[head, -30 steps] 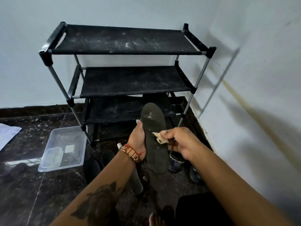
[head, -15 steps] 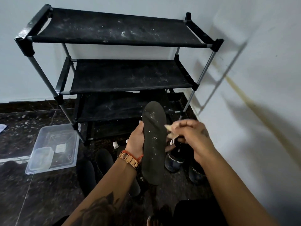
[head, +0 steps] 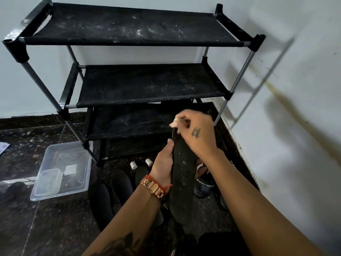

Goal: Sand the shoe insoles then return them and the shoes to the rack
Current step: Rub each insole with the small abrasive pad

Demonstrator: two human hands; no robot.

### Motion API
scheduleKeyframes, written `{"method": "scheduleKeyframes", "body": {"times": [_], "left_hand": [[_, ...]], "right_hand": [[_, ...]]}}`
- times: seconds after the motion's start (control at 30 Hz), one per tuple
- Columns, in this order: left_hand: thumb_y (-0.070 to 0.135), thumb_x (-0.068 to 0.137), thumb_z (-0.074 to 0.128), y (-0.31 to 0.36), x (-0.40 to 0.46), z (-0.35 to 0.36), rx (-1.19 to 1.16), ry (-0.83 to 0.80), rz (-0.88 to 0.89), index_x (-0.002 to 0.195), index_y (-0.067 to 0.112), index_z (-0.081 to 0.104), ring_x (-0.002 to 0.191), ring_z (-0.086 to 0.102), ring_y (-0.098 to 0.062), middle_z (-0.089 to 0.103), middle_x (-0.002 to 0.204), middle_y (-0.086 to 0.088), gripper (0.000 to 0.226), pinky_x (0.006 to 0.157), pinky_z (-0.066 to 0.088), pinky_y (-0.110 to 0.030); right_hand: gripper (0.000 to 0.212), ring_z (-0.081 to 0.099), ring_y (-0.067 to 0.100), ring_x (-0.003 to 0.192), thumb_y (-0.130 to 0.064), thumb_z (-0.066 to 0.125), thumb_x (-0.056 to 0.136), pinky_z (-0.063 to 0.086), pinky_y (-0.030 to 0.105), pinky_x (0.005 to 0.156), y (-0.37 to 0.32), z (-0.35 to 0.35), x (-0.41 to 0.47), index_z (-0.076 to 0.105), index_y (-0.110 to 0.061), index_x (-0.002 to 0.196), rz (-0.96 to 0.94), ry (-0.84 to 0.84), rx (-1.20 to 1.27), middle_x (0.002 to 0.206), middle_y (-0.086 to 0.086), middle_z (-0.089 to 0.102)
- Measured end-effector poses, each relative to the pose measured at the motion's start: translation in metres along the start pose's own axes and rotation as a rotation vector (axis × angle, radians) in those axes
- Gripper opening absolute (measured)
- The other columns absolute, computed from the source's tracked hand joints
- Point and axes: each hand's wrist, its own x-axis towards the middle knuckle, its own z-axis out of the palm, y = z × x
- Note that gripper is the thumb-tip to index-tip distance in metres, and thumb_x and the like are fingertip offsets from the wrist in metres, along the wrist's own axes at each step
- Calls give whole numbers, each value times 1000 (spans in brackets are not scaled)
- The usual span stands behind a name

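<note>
Left hand: grips dark insole at its edge, held upright in front of the rack. Right hand: pinches a pale scrap of sandpaper against the insole's top end. Floor beneath: spare insoles; black shoe printed "SPORTSPO", rest hidden. Left: clear plastic tray holding a small tub.

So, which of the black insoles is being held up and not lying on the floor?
The insole between the hands: the left hand grips its edge, the right hand rubs sandpaper at its top. The other insoles lie flat on the floor.
</note>
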Motion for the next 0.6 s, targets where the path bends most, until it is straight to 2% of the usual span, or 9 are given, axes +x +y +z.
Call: {"method": "scheduleKeyframes", "body": {"times": [0.1, 0.17, 0.23, 0.3, 0.4, 0.47, 0.53, 0.6], "left_hand": [[57, 96, 21, 2, 0, -2, -84, 9, -96, 118, 3, 57, 91, 62, -28, 63, 106, -17, 68, 67, 57, -45], [59, 94, 23, 2, 2, -5, -140, 21, -113, 120, 1, 55, 97, 58, -30, 60, 111, -19, 71, 70, 55, -50], [58, 95, 24, 3, 2, -5, -151, 5, -107, 111, 1, 61, 96, 59, -30, 62, 107, -20, 70, 69, 54, -51], [54, 96, 25, 4, 1, -5, -139, -25, -71, 97, 3, 69, 86, 63, -30, 66, 97, -18, 68, 66, 56, -49], [50, 98, 20, 6, -1, -5, -73, -13, -14, 107, 9, 63, 83, 64, -28, 66, 97, -14, 59, 73, 54, -42], [46, 99, 19, 7, 1, -7, -41, 6, 32, 110, 9, 59, 80, 67, -25, 69, 92, -14, 56, 70, 56, -36], [45, 100, 18, 8, 1, -9, -6, 17, 57, 105, 10, 60, 78, 67, -23, 71, 85, -12, 55, 70, 56, -32], [49, 99, 17, 9, 2, -11, 20, 19, 34, 99, 11, 63, 77, 67, -25, 71, 84, -14, 60, 79, 49, -39]], "right_hand": [[15, 62, 14, 73, -15, 63, 85, 50, 27, 70, 9, -17, 5, 64, -10, 99, 129, 199, -7, 80, -2, 66], [17, 61, 13, 73, -17, 64, 84, 48, 27, 72, 11, -27, 6, 61, -12, 100, 192, 241, 8, 78, -7, 63], [10, 64, 10, 72, -19, 64, 84, 51, 30, 73, 11, -31, 3, 64, -17, 94, 184, 156, 5, 76, -9, 68], [9, 65, 6, 71, -18, 65, 83, 53, 29, 74, 6, -28, -5, 69, -22, 90, 139, -13, 37, 78, -9, 70], [16, 62, 5, 84, -16, 67, 82, 46, 15, 80, -3, -19, -13, 74, -25, 94, 26, -205, 9, 91, -6, 69], [26, 59, 7, 91, -7, 64, 81, 39, 6, 78, -5, -10, -15, 73, -23, 100, -37, -299, -4, 98, -2, 65], [33, 58, 10, 95, -1, 61, 81, 37, 2, 79, -3, -2, -15, 72, -21, 105, -46, -330, 5, 101, 0, 65], [34, 60, 13, 98, -2, 61, 82, 40, 8, 86, 3, 2, -12, 69, -19, 109, -15, -268, -22, 105, 3, 67]]}}
